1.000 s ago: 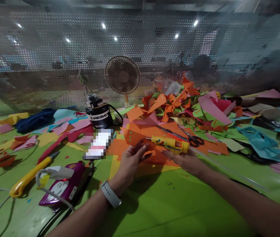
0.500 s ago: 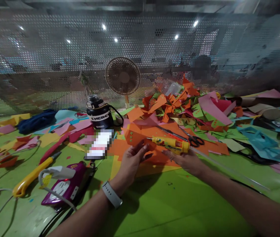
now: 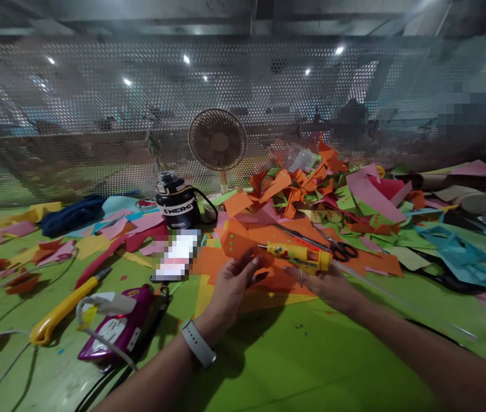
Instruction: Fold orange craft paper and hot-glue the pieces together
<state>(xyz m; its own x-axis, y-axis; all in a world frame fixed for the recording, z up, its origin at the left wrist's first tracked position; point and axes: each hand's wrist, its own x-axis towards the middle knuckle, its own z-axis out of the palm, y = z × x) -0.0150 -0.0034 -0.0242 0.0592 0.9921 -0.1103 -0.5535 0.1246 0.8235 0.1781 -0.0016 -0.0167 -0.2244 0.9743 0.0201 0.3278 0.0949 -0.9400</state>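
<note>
My right hand (image 3: 329, 285) is wrapped around a yellow glue gun (image 3: 298, 255), with its nozzle pointing left. A long clear glue stick (image 3: 401, 298) trails out of its back end toward the lower right. My left hand (image 3: 232, 289), with a pale watch strap on the wrist, pinches a folded orange paper piece (image 3: 235, 242) that carries small green marks. The nozzle tip sits close to that paper by my left fingertips; whether they touch I cannot tell. Beneath both hands lie orange and yellow paper sheets (image 3: 212, 297).
Black-handled scissors (image 3: 345, 250) lie just behind the glue gun. A phone (image 3: 178, 254), a purple power strip (image 3: 118, 326) and a yellow-handled tool (image 3: 63, 309) are on the left. Farther back stand a dark bottle (image 3: 178, 203), a fan (image 3: 218, 140) and heaped paper scraps (image 3: 298, 183).
The whole view has shifted slightly, so everything appears a little lower and to the right. Both hands keep the same holds, with the glue gun still near the orange paper.
</note>
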